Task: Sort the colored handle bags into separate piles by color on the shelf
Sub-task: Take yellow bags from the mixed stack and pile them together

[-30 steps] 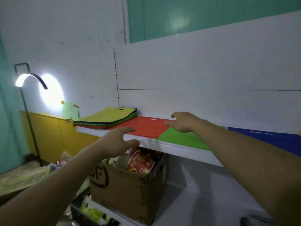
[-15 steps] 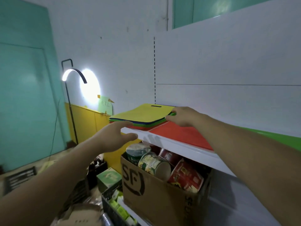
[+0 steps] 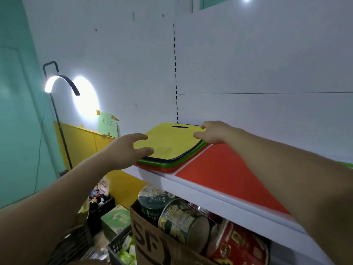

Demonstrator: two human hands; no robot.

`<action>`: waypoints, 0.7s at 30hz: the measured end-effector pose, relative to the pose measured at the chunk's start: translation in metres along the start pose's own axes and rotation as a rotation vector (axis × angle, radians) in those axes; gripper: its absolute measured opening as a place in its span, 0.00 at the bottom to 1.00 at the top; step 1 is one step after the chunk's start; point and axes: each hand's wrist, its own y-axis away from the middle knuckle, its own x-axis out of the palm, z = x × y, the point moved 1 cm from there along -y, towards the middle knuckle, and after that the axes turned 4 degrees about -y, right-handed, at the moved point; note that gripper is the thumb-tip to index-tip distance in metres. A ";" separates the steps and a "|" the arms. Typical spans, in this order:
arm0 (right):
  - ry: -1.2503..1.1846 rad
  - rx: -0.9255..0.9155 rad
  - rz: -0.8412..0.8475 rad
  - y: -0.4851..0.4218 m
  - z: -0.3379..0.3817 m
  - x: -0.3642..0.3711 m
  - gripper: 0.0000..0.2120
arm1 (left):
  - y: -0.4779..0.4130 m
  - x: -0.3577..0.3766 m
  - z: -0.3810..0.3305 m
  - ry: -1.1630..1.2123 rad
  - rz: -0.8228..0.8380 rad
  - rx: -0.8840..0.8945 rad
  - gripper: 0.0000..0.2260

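Mixed stack [image 3: 170,165] of handle bags sits at the left end of the white shelf [image 3: 191,185]. Yellow bag [image 3: 168,144] is on top, with dark blue, green and red edges showing under it. 1 red bag [image 3: 219,169] lies flat on its own just right of the stack, by the shelf front.

Left hand [image 3: 124,152] is at the stack's left edge, fingers spread apart, thumb against the yellow bag, nothing clamped. Right hand [image 3: 214,132] rests on the yellow bag's right rear corner, thumb on top. Its fingers are partly hidden, so I can't tell if it pinches the bag.

Under the shelf is a cardboard box [image 3: 150,243] packed with noodle tubs [image 3: 181,219]. Lit floor lamp [image 3: 57,83] stands off to the left.
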 end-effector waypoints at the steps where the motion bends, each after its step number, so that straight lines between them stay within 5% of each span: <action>1: 0.010 0.014 -0.003 -0.005 -0.001 0.002 0.33 | -0.009 0.002 0.005 0.005 0.004 0.009 0.26; 21: 0.087 0.469 -0.088 -0.050 0.047 0.051 0.29 | -0.155 0.016 0.111 -0.079 0.345 0.297 0.30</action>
